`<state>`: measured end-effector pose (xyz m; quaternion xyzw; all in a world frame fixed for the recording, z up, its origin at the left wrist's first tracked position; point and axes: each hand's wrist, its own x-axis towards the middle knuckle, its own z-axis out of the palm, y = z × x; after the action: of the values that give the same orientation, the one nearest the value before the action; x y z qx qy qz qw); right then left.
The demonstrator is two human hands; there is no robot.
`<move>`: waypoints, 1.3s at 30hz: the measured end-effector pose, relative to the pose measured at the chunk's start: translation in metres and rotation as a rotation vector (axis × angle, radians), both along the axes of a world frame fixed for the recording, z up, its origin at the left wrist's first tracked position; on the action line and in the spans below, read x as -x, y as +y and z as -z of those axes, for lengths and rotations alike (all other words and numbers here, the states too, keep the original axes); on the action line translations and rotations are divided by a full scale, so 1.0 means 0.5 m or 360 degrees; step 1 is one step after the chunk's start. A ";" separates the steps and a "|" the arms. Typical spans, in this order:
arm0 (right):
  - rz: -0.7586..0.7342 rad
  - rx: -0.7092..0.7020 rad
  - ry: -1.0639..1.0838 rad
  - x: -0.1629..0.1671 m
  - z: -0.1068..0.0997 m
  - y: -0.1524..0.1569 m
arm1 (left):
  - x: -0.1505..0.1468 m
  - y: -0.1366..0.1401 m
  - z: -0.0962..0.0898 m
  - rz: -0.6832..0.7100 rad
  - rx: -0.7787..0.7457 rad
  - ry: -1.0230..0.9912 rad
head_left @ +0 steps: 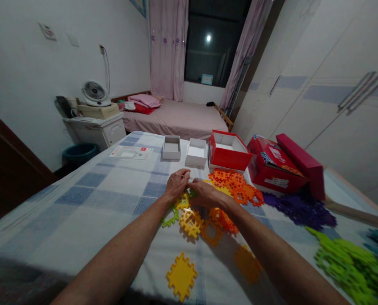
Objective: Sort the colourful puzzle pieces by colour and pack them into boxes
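My left hand [176,184] and my right hand [204,193] come together over a pile of notched plastic building tiles. Both have curled fingers, and their fingertips almost meet. A bit of green tile [192,193] shows between them; whether either hand grips it is hidden. Just below my left hand are a yellow tile [183,201] and a light green open-frame tile [171,217]. Closer to me lie a yellow windowed tile [191,223] and an amber ring-shaped tile [211,233]. Orange tiles [236,184] are heaped beyond my right hand.
Solid yellow [181,276] and amber [248,263] tiles lie in front. Purple [299,207] and green [347,262] piles are at right. Along the back stand a grey box [171,153], a white box [195,159], an open red box [230,157] and a red carton [274,169].
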<state>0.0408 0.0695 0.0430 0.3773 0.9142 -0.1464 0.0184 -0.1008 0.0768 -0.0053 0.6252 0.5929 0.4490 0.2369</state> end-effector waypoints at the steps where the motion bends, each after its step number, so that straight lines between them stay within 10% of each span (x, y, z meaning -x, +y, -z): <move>1: -0.0012 0.0008 -0.0011 0.002 -0.003 0.004 | 0.000 -0.001 -0.001 -0.0003 -0.0005 -0.0012; 26: 0.0150 0.0186 0.0187 -0.036 -0.018 -0.021 | -0.002 0.011 0.017 0.0040 0.0027 -0.0546; 39: 0.0316 -0.0303 0.0516 -0.068 0.000 -0.037 | -0.003 0.010 0.013 0.0026 -0.0009 -0.0471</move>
<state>0.0749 0.0510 0.0432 0.4373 0.8732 -0.1192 -0.1791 -0.0994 0.0818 -0.0120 0.5577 0.5451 0.5359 0.3234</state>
